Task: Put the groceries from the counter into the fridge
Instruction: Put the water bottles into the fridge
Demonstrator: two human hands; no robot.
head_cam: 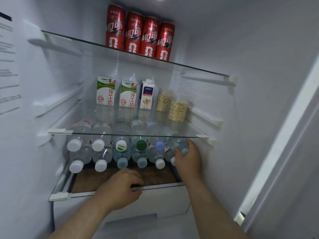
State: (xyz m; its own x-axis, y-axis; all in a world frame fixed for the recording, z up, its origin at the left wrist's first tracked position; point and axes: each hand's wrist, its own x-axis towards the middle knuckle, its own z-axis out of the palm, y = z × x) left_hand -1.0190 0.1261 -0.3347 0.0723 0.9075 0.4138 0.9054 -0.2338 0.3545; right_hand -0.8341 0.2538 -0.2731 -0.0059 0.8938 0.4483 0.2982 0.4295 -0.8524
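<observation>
I look into an open fridge. Several clear water bottles lie stacked in two rows on the lowest shelf (107, 191), caps toward me. My right hand (188, 156) grips the top right water bottle (179, 145) at the right end of the stack, fingers curled round its neck and cap. My left hand (120, 187) rests on the front edge of that shelf, fingers curled over the rim. The middle shelf (120, 134) carries two milk cartons (105, 91), a white and blue carton (146, 94) and two oat jars (177, 110). Several red cans (140, 34) stand on the top shelf.
The fridge's white side walls close in left and right, with shelf rails sticking out. A white drawer (155, 202) sits below the lowest shelf. The door frame (276, 135) runs down the right. A printed label (7, 66) is on the left wall.
</observation>
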